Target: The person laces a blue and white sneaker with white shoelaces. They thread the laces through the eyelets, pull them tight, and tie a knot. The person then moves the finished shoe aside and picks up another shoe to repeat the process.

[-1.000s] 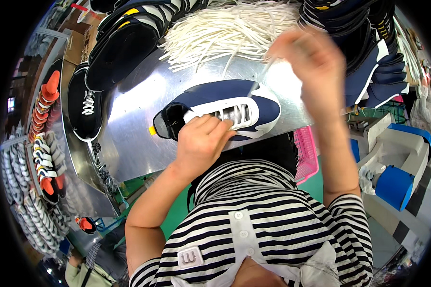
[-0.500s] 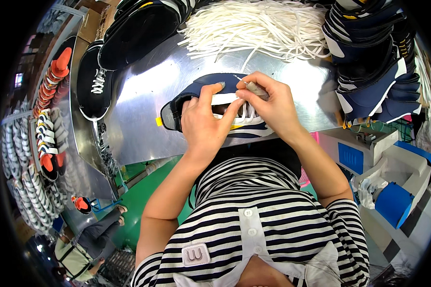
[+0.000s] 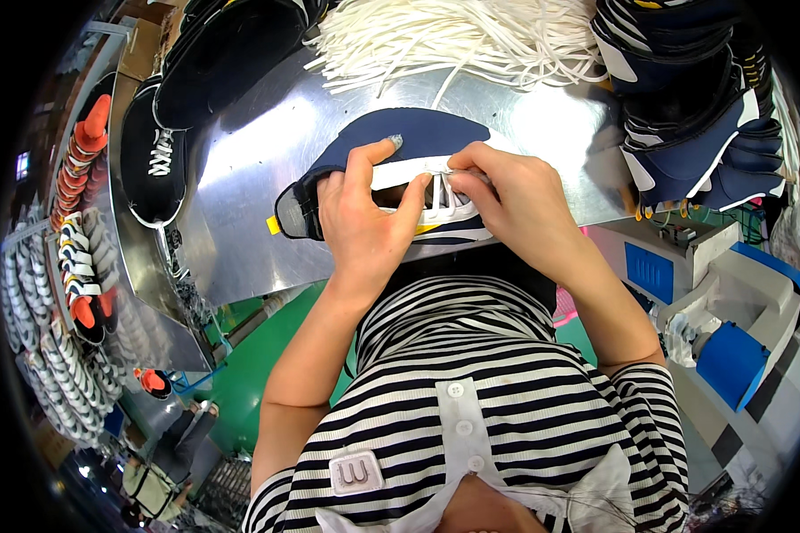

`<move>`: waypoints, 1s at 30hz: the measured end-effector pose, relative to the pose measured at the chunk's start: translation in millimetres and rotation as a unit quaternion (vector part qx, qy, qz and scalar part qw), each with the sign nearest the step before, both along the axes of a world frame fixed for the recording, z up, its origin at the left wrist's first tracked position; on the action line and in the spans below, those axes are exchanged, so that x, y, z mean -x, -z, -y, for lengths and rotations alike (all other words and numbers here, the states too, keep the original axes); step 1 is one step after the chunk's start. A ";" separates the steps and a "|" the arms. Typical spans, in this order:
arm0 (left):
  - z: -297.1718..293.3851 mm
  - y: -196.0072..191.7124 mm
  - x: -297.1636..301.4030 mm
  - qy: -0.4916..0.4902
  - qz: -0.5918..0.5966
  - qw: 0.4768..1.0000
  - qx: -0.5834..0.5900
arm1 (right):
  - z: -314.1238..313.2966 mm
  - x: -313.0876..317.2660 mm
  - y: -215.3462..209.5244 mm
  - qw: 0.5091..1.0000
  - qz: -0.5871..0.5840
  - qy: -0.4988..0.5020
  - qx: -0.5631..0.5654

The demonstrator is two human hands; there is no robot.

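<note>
A navy shoe upper (image 3: pixel 427 131) with a white eyelet strip and a yellow tab at its heel lies sideways on the metal table (image 3: pixel 240 258). My left hand (image 3: pixel 364 209) grips it near the collar, thumb at the opening and index finger bent over the navy side. White lace (image 3: pixel 437 202) crosses the opening in several rows. At the eyelet strip, my right hand (image 3: pixel 520 200) pinches a thin awl-like tool (image 3: pixel 442 171); its handle is mostly hidden by the fingers. The two hands nearly meet at the strip.
A heap of loose white laces (image 3: pixel 453 40) lies at the table's far side. Stacked navy uppers (image 3: pixel 693 142) stand right, black uppers (image 3: pixel 156 164) left. A grey and blue machine (image 3: pixel 729 355) is at right; shoes hang on a left rack (image 3: pixel 84 258). Another person (image 3: pixel 156 484) is lower left.
The right hand has turned and brought the tool, whose tip stood clear above the upper, down to the eyelet strip. The left hand keeps its grip. The whole view has shifted slightly.
</note>
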State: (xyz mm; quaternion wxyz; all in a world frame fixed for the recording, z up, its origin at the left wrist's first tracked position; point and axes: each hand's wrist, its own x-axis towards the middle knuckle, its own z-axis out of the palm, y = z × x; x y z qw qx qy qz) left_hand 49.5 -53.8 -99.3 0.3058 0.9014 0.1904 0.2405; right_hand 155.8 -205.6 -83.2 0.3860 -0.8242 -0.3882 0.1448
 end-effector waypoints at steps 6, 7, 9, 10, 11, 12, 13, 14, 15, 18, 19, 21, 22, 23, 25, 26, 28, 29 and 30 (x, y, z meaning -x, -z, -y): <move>6.3 3.4 7.4 0.013 0.003 1.000 0.024 | -29.5 9.8 1.0 0.982 0.175 -0.047 0.050; 7.2 1.8 8.8 0.012 -0.004 1.000 0.009 | -34.1 11.2 0.4 0.979 0.191 -0.055 0.046; 5.1 2.0 11.0 0.004 0.002 0.999 0.039 | -41.8 13.9 1.7 0.971 0.222 -0.075 0.038; 2.6 3.0 11.7 0.001 0.004 0.999 0.054 | -46.0 16.1 6.5 0.972 0.206 -0.070 0.089; 0.4 5.5 12.7 -0.005 0.007 0.997 0.070 | -45.5 17.1 12.4 0.977 0.189 -0.066 0.068; -1.4 11.6 12.9 0.003 0.034 0.991 0.128 | -44.8 17.8 17.7 0.982 0.173 -0.061 0.047; -0.5 11.7 12.7 0.008 0.036 0.988 0.152 | -44.0 17.8 20.1 0.986 0.156 -0.056 0.026; 0.5 9.6 12.8 0.011 0.035 0.984 0.176 | -44.4 17.7 17.6 0.985 0.157 -0.060 0.042; 1.3 8.2 13.0 0.014 0.035 0.979 0.201 | -45.1 16.2 11.9 0.984 0.159 -0.063 0.058; -2.0 5.3 11.4 0.020 0.002 0.980 0.197 | -47.7 7.5 5.6 0.971 0.202 -0.071 0.105; -0.6 1.3 10.3 0.018 0.009 0.966 0.258 | -38.3 3.9 -0.7 0.977 0.181 -0.055 0.093; -1.4 -7.2 8.9 0.004 0.028 0.929 0.368 | -15.3 -5.5 -17.4 0.988 0.141 -0.034 0.061; -12.2 -0.3 13.9 0.001 -0.001 0.930 0.369 | -8.9 -8.2 -16.3 0.990 0.137 -0.016 0.017; -11.4 -2.1 10.8 0.010 0.002 0.928 0.371 | 1.9 -10.1 -13.7 0.991 0.134 0.010 -0.018; -7.4 -6.9 5.1 0.026 0.008 0.926 0.376 | 4.0 -10.8 -0.1 0.989 0.117 0.050 -0.074; -2.0 -3.7 0.8 0.027 0.024 0.927 0.373 | 0.9 -5.3 14.3 0.988 0.101 0.072 -0.093; 0.7 1.3 -5.8 -0.001 -0.004 0.975 0.221 | -6.2 0.6 29.1 0.984 0.054 0.103 -0.133; 2.2 3.4 -5.1 -0.019 -0.022 0.989 0.143 | -7.2 1.2 30.9 0.984 0.058 0.103 -0.132; 3.7 1.0 -7.6 -0.036 -0.034 0.993 0.102 | -8.0 1.4 31.8 0.984 0.062 0.103 -0.131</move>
